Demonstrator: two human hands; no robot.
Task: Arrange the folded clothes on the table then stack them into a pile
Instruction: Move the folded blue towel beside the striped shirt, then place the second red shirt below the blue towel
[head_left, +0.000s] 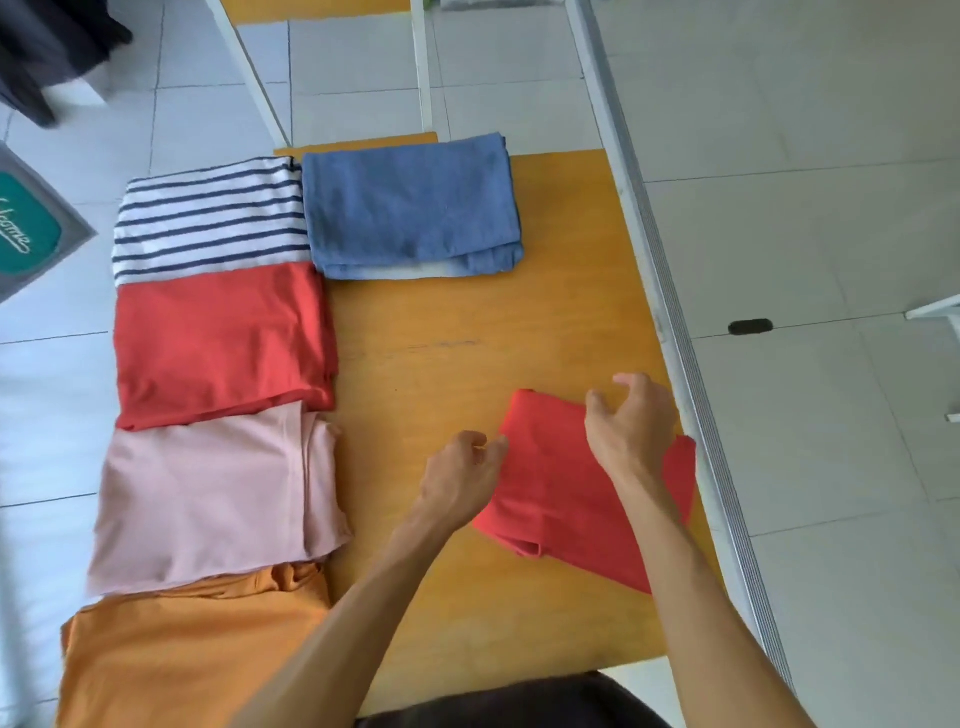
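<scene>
- Six folded garments lie on the orange wooden counter (441, 364) in the head view, the only view given.
- Four of them run in a column down the counter's left side, each touching the next: a navy-and-white striped top (208, 218) farthest away, then a red garment (218, 343), then a pale pink garment (208, 493), then an orange garment (192, 654) nearest the person.
- The pink piece overlaps the far edge of the orange one, and the red one overlaps the far edge of the pink.
- A folded blue garment (410, 208) sits at the far end, just beside the striped top on its right.
- A smaller red folded piece (561, 499) lies tilted near the counter's right edge, well apart from the left column.
- The left hand (462, 478) is at that piece's left edge, fingers curled and apparently pinching the cloth there; the contact is partly hidden.
- The right hand (628, 426) hovers over the far right part of the same piece, fingers loosely curled and spread, grasping nothing.
- White tiled floor (779, 208) surrounds the counter, and a green mat (26, 228) lies at the left.
</scene>
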